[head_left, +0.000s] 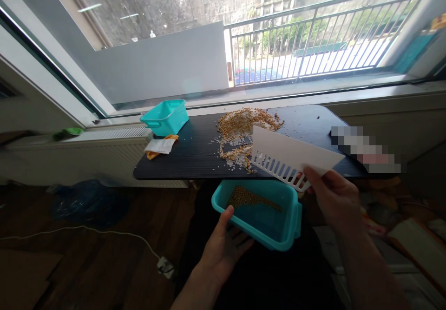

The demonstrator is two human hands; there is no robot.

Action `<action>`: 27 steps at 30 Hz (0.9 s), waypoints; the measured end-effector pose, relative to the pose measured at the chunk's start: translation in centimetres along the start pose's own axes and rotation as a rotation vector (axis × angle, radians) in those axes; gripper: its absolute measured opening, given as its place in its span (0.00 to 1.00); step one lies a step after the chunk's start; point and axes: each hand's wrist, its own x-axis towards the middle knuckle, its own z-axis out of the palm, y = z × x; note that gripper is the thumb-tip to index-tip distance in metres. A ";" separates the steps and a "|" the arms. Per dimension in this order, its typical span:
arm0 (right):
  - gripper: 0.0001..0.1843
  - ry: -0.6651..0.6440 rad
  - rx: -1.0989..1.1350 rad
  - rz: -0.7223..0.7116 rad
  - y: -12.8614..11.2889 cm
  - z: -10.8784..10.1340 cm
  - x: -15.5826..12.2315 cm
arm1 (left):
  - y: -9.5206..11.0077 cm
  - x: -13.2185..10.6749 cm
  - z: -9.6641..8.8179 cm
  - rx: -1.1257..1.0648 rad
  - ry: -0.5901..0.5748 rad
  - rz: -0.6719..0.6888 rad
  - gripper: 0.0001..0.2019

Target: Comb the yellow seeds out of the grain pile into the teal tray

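My left hand (226, 242) grips the near left side of a turquoise plastic basket (256, 231), thumb over the rim and fingers underneath. Soybeans (251, 197) lie inside along its far left part. My right hand (332, 194) pinches the right end of a white plastic panel (292, 149) with a row of slots along its lower edge. That panel is tilted over the front of the dark table, above the basket's far edge. Beyond its left end spreads a heap of soybeans mixed with white grains (244, 123), partly covered by the panel.
On the dark table (195, 156), a second turquoise basket (167, 117) stands at the left, with a folded white and orange cloth (160, 146) before it. A window (174, 59) rises behind. Down on the floor lie a white cable and a power strip (165, 267).
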 end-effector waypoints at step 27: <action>0.17 -0.002 0.007 0.001 -0.2 -1.6 -0.9 | 0.0 -0.2 0.2 0.020 -0.015 0.000 0.29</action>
